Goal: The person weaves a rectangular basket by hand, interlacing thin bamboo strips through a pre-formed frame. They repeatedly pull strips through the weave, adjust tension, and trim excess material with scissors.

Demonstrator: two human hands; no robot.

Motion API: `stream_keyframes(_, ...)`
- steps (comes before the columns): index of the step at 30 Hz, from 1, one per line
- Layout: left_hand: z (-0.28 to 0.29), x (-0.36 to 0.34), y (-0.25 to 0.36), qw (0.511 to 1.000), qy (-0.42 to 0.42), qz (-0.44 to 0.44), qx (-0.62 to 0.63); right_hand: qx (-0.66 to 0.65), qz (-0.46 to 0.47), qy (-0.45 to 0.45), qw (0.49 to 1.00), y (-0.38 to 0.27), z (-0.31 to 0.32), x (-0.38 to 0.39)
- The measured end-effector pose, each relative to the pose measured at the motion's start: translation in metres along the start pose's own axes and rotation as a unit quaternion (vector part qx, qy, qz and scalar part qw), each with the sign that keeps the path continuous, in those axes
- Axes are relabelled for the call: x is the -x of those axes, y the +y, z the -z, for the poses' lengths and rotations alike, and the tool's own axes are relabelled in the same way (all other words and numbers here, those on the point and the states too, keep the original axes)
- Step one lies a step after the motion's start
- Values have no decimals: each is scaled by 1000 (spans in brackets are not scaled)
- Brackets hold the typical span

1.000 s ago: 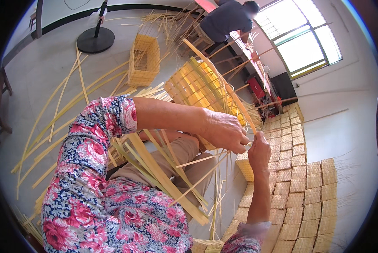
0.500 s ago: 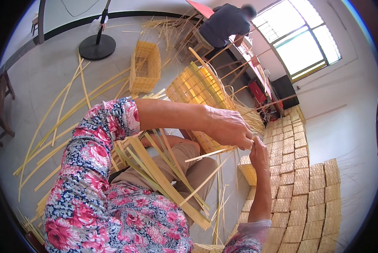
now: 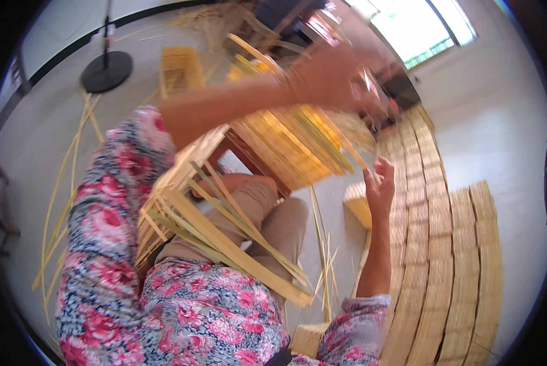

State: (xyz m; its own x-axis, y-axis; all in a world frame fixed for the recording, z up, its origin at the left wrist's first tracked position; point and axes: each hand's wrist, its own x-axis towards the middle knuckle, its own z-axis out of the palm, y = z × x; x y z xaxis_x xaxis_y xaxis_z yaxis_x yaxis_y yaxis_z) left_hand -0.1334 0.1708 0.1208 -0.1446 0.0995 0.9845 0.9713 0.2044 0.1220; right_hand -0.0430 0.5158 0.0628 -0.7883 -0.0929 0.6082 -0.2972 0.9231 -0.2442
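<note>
- Yellow woven basket (image 3: 279, 152): centre of frame, below and left of left hand, left of right hand.
- Left hand (image 3: 337, 79): upper centre, blurred; cannot tell finger spread or hold.
- Right hand (image 3: 379, 183): right of centre, fingers partly curled, at lower end of flat strip (image 3: 354, 152) beside basket; cannot tell if gripped.
- Pale strips (image 3: 237, 249): lower centre, across lap.

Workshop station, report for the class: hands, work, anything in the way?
Left hand: raised, motion-blurred, grip unclear. Right hand: at the end of a narrow strip, grip unclear. Woven basket: partly hidden by left forearm.
</note>
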Motion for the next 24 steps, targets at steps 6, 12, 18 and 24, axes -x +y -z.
stream_keyframes(6,110,0,-144,936,292,196,-22,-541,-383,86,744,46,-3,55)
stream_keyframes(12,146,103,-210,965,-111,212,-104,-660,-315,64,679,-9,-49,32)
stream_keyframes(18,162,85,-209,942,-258,210,-46,-527,-195,104,821,-14,-82,17)
stream_keyframes(24,163,73,-208,934,-274,201,-112,-470,-198,124,851,0,-79,16)
